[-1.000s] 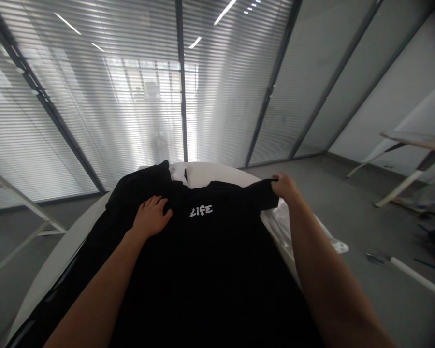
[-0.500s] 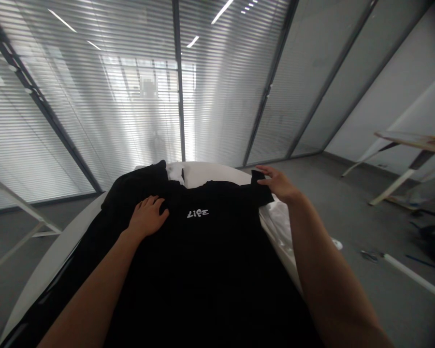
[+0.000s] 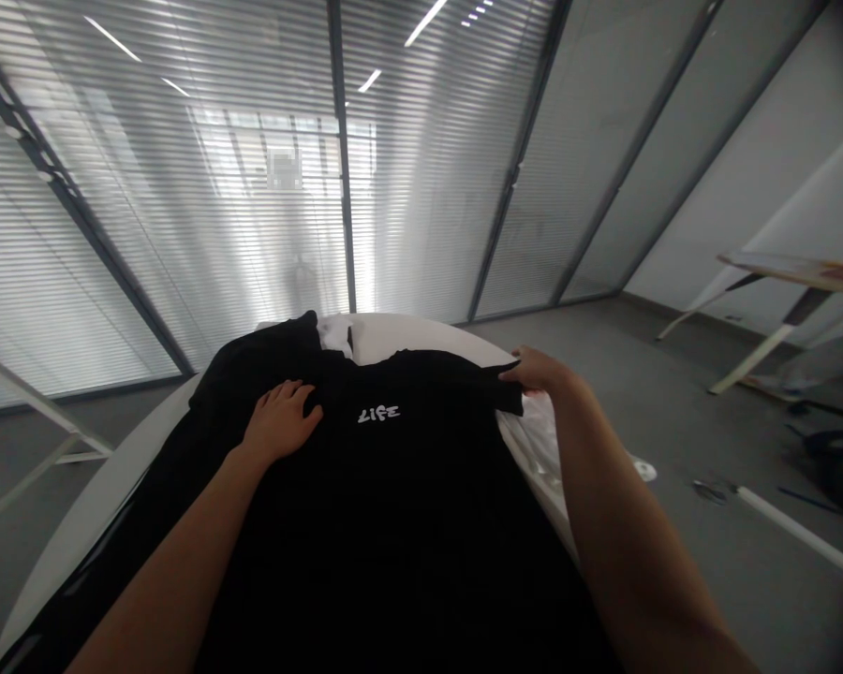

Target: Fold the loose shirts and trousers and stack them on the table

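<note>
A black T-shirt [image 3: 393, 515] with small white lettering near its neckline is spread over a white rounded table [image 3: 407, 332]. My left hand [image 3: 283, 418] lies flat on the left part of the shirt, fingers stretched out. At the shirt's right sleeve, my right hand [image 3: 534, 372] pinches the sleeve's edge, drawing the fabric into a narrow raised fold. More black cloth [image 3: 253, 360] lies bunched at the left, beyond my left hand. White material [image 3: 540, 431], perhaps plastic or cloth, shows below the right sleeve.
A glass partition with blinds [image 3: 421, 187] stands behind the table. To the right are a wooden-topped table [image 3: 793, 271] with pale legs, a white pole [image 3: 801, 534] and a dark object [image 3: 833, 459] on the floor. A white frame [image 3: 42, 402] stands at left.
My right hand has closed on the sleeve edge and moved slightly down, pulling the fabric from an upright flap into a fold. My left hand stays in place on the shirt.
</note>
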Tool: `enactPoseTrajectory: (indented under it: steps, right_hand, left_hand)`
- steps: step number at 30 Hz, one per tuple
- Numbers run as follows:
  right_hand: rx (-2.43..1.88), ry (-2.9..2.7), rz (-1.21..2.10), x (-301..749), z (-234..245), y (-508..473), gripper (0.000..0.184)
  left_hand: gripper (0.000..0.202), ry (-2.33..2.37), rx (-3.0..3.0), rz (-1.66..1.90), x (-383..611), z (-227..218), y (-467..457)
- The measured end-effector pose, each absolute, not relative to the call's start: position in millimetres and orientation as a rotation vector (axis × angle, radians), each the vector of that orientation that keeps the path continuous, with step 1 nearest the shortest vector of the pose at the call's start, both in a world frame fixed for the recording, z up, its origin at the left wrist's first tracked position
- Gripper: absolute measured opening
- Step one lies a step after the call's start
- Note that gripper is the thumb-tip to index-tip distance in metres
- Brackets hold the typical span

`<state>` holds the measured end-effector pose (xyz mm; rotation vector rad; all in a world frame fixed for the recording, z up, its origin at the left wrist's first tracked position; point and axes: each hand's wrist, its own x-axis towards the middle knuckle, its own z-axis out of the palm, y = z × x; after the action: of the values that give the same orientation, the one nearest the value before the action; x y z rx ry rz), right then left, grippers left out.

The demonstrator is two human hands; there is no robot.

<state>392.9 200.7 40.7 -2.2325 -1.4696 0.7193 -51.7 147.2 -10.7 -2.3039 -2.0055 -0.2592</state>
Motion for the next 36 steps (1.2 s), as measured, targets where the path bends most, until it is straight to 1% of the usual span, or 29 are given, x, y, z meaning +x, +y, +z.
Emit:
enactPoseTrajectory:
  steps: [1, 5, 7, 10, 12, 16, 18, 21, 23, 28, 32, 34, 36]
  right_hand:
    - [-2.224, -1.475, 0.708, 392.9, 41.0, 201.4, 0.081]
    - [-2.020, -1.550, 0.597, 394.6, 36.7, 211.5, 0.053]
    - [-1.967, -1.539, 0.488, 396.5, 33.7, 217.6, 0.047]
    - [-1.991, -1.496, 0.243, 400.3, 31.3, 222.7, 0.044]
    - [-2.062, -1.485, 0.156, 402.1, 30.1, 222.9, 0.042]
    - [-2.251, -1.548, 0.252, 401.7, 24.1, 221.1, 0.036]
    - [-2.268, -1.601, 0.292, 400.2, 19.6, 222.0, 0.035]
    - [-2.164, -1.628, 0.252, 397.6, 14.9, 226.1, 0.046]
    - [-2.062, -1.573, 0.275, 395.3, 14.8, 229.2, 0.050]
    - [-1.893, -1.374, 0.413, 385.3, 22.1, 229.5, 0.037]
    - [-1.653, -1.261, 0.544, 375.7, 28.9, 225.3, 0.034]
    - [-1.569, -1.319, 0.472, 371.4, 32.8, 223.6, 0.032]
    - [-1.532, -1.467, 0.307, 366.9, 37.7, 221.2, 0.028]
  left_hand:
    - [0.053, -2.001, -2.303, -0.257, -51.7, -10.8, 147.1]
    - [0.054, -1.997, -2.294, -0.243, -51.7, -12.1, 147.3]
    - [0.054, -1.994, -2.293, -0.249, -51.7, -12.8, 147.6]
    - [0.054, -1.998, -2.296, -0.250, -51.4, -12.7, 147.5]
    - [0.054, -2.008, -2.297, -0.244, -50.9, -11.6, 146.9]
    - [0.054, -2.015, -2.302, -0.243, -50.3, -10.0, 146.3]
    - [0.054, -2.010, -2.301, -0.251, -50.8, -10.7, 146.9]
    - [0.054, -2.010, -2.299, -0.259, -51.6, -12.3, 148.1]
    - [0.054, -2.011, -2.301, -0.264, -51.8, -12.7, 148.4]
    - [0.054, -2.004, -2.304, -0.273, -51.5, -12.5, 148.5]
    - [0.054, -2.001, -2.306, -0.270, -51.4, -12.1, 148.0]
    - [0.053, -2.005, -2.308, -0.266, -51.0, -11.2, 147.5]
    - [0.054, -2.011, -2.311, -0.257, -50.4, -10.2, 147.0]
